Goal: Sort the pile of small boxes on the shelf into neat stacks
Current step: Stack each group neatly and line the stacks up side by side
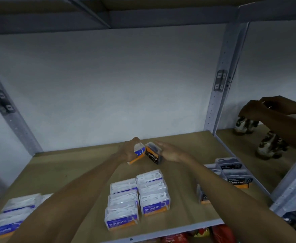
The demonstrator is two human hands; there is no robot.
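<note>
Far back on the tan wooden shelf board (59, 172), the left hand (128, 151) is closed round a small clear-lidded blue-and-orange box (138, 153). The right hand (170, 151) lies flat and open vs. the side of a black-and-orange "Charcoal" box (153, 153), gripping nothing. Neat stacks sit nearer: blue "Smooth" boxes (138, 199) at centre (more at left), black ones (231, 174) at right.

Dim, bluish, soft-focus view, bowed and blurred toward the edges.
</note>
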